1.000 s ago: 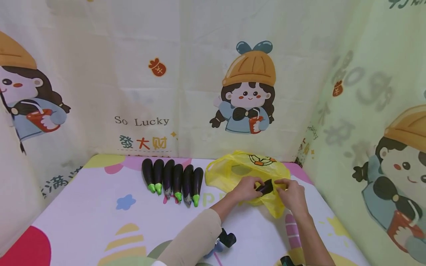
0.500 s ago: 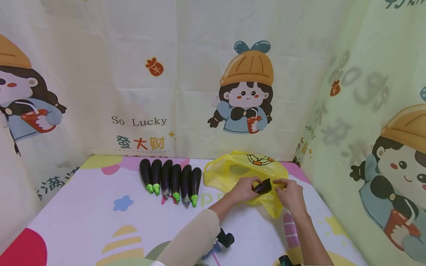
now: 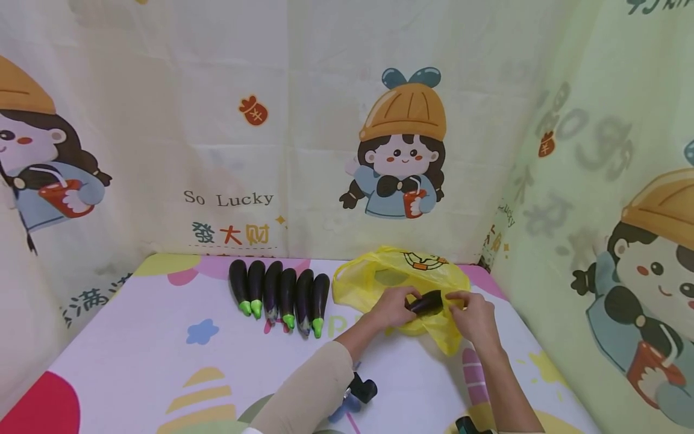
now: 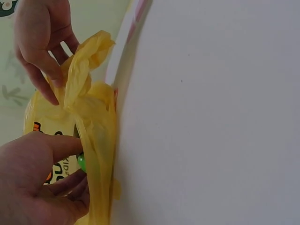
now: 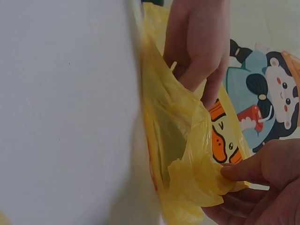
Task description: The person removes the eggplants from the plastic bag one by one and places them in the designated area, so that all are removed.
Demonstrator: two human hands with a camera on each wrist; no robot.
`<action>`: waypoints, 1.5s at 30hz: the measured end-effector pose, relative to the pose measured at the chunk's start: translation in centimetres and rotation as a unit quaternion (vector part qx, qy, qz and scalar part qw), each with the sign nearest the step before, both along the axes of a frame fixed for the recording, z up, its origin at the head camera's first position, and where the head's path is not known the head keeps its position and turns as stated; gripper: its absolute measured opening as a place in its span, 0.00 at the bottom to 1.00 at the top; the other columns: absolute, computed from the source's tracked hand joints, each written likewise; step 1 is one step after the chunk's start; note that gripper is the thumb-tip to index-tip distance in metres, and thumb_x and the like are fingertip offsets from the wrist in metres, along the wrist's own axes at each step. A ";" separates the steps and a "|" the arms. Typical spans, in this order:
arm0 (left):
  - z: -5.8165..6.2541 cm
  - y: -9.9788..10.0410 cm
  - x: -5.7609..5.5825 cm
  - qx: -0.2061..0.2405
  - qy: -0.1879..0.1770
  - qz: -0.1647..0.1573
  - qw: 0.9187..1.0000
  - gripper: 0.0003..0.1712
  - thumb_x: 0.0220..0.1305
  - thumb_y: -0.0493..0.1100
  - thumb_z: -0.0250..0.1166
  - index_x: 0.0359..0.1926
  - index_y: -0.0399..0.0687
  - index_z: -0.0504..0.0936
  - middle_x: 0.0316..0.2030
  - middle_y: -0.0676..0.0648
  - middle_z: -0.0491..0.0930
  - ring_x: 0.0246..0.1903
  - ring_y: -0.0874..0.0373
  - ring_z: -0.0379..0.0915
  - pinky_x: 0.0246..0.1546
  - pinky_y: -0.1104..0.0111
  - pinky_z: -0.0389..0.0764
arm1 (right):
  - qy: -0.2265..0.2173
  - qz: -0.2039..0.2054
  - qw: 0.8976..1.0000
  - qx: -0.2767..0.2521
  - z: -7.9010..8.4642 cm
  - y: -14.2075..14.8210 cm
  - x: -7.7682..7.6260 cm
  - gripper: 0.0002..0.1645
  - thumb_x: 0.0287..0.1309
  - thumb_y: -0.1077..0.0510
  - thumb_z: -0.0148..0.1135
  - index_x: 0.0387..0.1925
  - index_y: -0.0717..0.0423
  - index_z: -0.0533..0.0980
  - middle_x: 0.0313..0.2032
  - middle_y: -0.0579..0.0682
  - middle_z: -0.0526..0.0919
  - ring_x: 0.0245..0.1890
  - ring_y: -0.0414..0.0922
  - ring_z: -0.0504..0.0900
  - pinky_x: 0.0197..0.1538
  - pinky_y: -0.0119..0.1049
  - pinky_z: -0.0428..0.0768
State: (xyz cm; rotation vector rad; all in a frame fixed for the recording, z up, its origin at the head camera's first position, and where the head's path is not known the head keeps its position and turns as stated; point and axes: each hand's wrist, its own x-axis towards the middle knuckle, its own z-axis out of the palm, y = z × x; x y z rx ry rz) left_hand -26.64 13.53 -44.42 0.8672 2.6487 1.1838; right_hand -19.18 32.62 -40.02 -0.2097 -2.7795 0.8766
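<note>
In the head view my left hand (image 3: 391, 306) holds a dark purple eggplant (image 3: 428, 303) by its stem end, the other end lying at the mouth of a yellow plastic bag (image 3: 358, 283). Its green cap (image 4: 82, 161) shows between thumb and fingers in the left wrist view; the rest is hidden by the bag's film. My right hand (image 3: 477, 316) pinches the bag's near right edge, with thumb and fingers on the crumpled film (image 5: 201, 183) in the right wrist view. To the left, several eggplants (image 3: 287, 298) lie side by side, green caps toward me.
A patterned white cloth (image 3: 271, 374) covers the table. Printed curtains (image 3: 320, 150) hang behind it and at both sides. A black device (image 3: 363, 389) is at my left forearm, and another (image 3: 467, 425) at my right.
My left hand has shifted slightly left, and more of the eggplant shows between my hands. The right hand keeps its pinch on the bag. The row of eggplants stays put.
</note>
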 end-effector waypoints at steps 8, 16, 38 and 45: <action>-0.1 -1.2 0.1 0.026 0.002 0.013 1.000 0.27 0.55 0.32 0.71 0.57 0.48 0.84 0.32 0.48 0.85 0.29 0.64 0.75 0.31 0.74 0.74 | -0.006 0.001 1.000 -0.001 0.0 -0.1 0.1 0.18 0.65 0.63 0.60 0.54 0.64 0.84 0.53 0.73 0.83 0.29 0.50 0.74 0.27 0.37 0.72; 0.4 -2.4 -0.1 0.042 -0.009 0.025 0.999 0.26 0.55 0.32 0.71 0.57 0.50 0.84 0.31 0.50 0.83 0.29 0.62 0.75 0.28 0.73 0.75 | 0.000 0.000 1.000 0.005 0.1 -0.1 0.2 0.18 0.65 0.63 0.60 0.53 0.64 0.84 0.53 0.73 0.83 0.30 0.50 0.74 0.28 0.37 0.72; 3.2 -8.3 1.5 0.023 0.009 0.035 0.999 0.29 0.57 0.33 0.70 0.60 0.56 0.83 0.32 0.50 0.83 0.29 0.61 0.76 0.28 0.71 0.76 | -0.001 0.009 1.000 -0.001 0.1 -0.1 0.2 0.19 0.65 0.64 0.59 0.54 0.65 0.84 0.53 0.74 0.83 0.30 0.50 0.73 0.27 0.37 0.72; 3.0 -11.1 2.4 0.022 0.031 0.037 0.999 0.27 0.58 0.36 0.72 0.60 0.54 0.83 0.32 0.49 0.84 0.29 0.61 0.77 0.29 0.70 0.76 | -0.008 0.009 1.000 -0.005 0.0 -0.2 0.3 0.19 0.65 0.64 0.58 0.54 0.65 0.84 0.54 0.74 0.82 0.27 0.49 0.71 0.26 0.36 0.71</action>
